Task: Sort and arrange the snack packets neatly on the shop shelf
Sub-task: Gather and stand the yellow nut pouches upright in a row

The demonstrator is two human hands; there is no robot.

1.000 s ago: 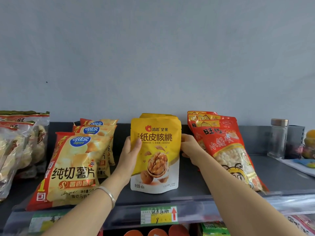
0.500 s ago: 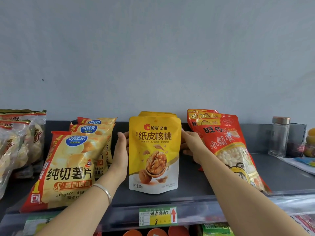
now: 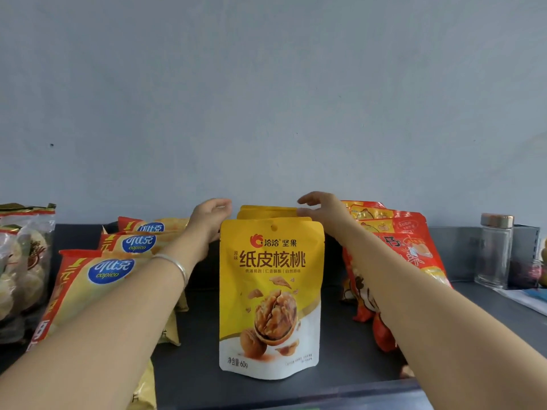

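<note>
Both hands just let go of the front walnut packet (image 3: 270,297), now standing on its own mid-shelf (image 3: 195,365) near the front edge, & the left hand (image 3: 211,216) + right hand (image 3: 321,208) reached back to the rear walnut packets (image 3: 266,211), fingers apart, gripping nothing afaict, so prob squaring the back row next.

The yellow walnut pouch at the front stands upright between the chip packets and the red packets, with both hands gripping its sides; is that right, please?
Not quite. In the head view, the left hand and right hand do not grip the yellow walnut pouch; they reach past it to the pouches behind. It does stand upright between the chip packets and red packets.
</note>
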